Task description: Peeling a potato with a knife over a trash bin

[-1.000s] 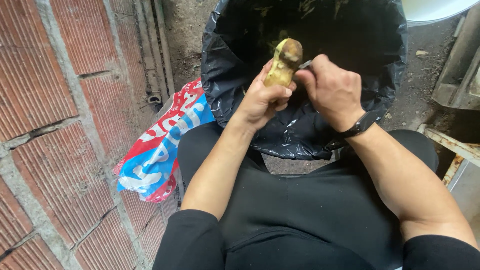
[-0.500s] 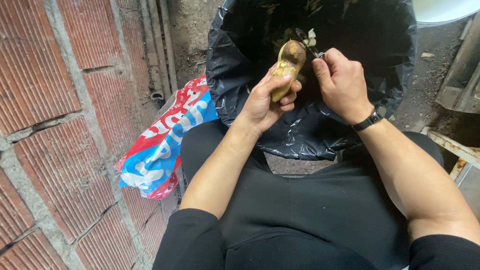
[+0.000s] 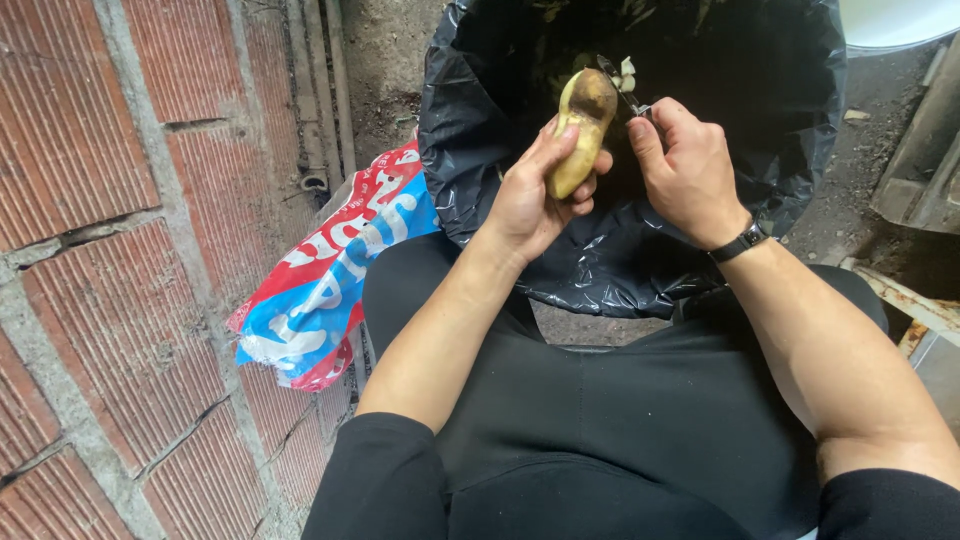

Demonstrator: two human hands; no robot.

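Head-camera footage shows a potato (image 3: pixel 582 128) gripped in the left hand (image 3: pixel 530 195), whose fingers (image 3: pixel 556 150) are wrapped round its lower half so that it is held upright over the open mouth of a black bin bag (image 3: pixel 600 250). A peeler (image 3: pixel 625 92) is clenched in the right hand (image 3: pixel 688 170), its thin blade laid against the upper right edge of the potato, and a black watch (image 3: pixel 742 241) is worn on that wrist. Much of the facing side is already pale and bare, while some brown skin is left near the top. A good stroke is judged to need a shallow blade angle, the potato turned a little between passes, and the left thumb kept out of the blade's path, with everything kept over the bag so that peelings drop inside. A red, white and blue printed sack (image 3: pixel 330 280) lies beside the bag against the brick wall (image 3: pixel 110 250). Compared with the frame half a second earlier, the potato is seen slightly higher and further into the bag's opening, the blade has been brought up to its top end, and both hands have been shifted a little toward the right of the view.
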